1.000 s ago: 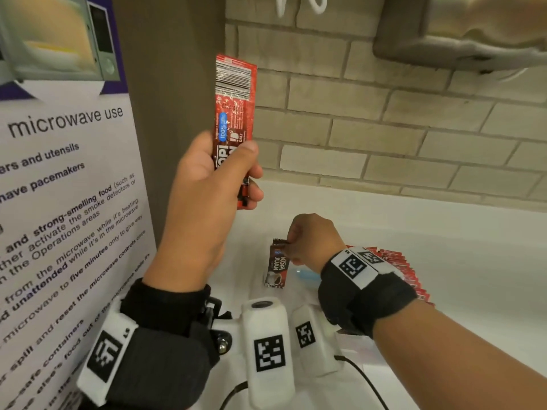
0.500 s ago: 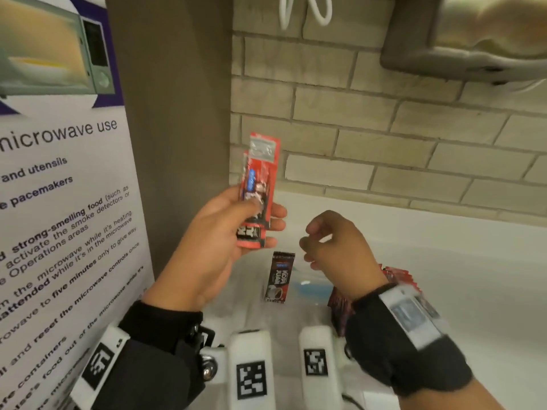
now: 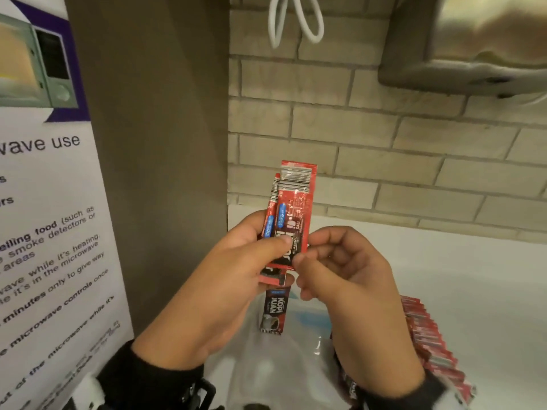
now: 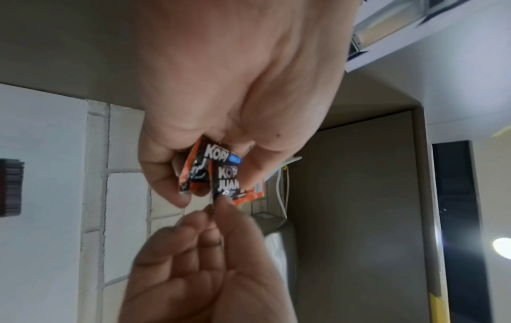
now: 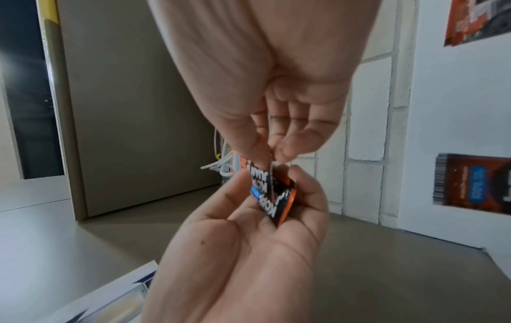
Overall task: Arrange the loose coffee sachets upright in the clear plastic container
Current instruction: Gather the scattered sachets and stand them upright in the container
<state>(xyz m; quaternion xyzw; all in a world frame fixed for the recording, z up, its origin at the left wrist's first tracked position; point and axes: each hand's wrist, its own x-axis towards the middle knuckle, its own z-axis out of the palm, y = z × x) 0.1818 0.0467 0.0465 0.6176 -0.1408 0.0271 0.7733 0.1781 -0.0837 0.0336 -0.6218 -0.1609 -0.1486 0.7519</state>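
My left hand (image 3: 272, 244) grips two red coffee sachets (image 3: 296, 196) upright in front of the brick wall, barcode ends up. My right hand (image 3: 305, 251) pinches the lower right edge of the front one between thumb and forefinger. In the left wrist view the sachets (image 4: 224, 172) sit in the curled left fingers, with the right fingertips (image 4: 221, 203) at their lower end. The right wrist view shows the same pinch on the sachets (image 5: 276, 196). Below the hands one dark sachet (image 3: 273, 312) stands upright in the clear plastic container (image 3: 318, 343), whose outline is faint.
A long row of red sachets (image 3: 426, 341) lies on the white counter (image 3: 473, 291) to the right of the container. A brown panel (image 3: 154, 173) and a microwave notice (image 3: 44, 247) stand close on the left. A metal dispenser (image 3: 473, 45) hangs at the upper right.
My left hand has come down with its sachets. My right hand let go of the sachet standing in the container, rose, and now pinches the held ones.
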